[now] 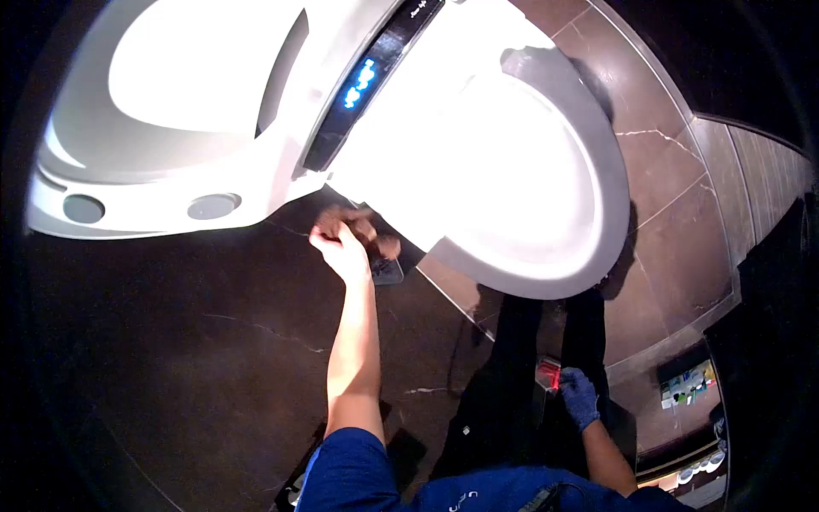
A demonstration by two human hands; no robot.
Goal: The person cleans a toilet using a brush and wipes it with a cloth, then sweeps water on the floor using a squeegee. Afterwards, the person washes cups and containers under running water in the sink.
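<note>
My left hand [343,253] is bare and reaches up beside the underside of a white toilet [610,196]. Its fingers are curled in at a blurred brownish patch [363,226], which could be a held thing or the hand's reflection in the glossy dark surface; I cannot tell. A small greyish see-through piece [389,271] shows just right of that hand. My right hand [580,398], in a blue glove, is low on the right in front of my dark trousers. Its fingers close on a small clear object with a red part [548,374].
The toilet's dark panel [375,81] shows lit blue digits. At left is its white rear housing with two grey round buttons [84,208]. Dark veined tiles [230,358] surround it. Several small items lie on a pale surface [688,386] at lower right.
</note>
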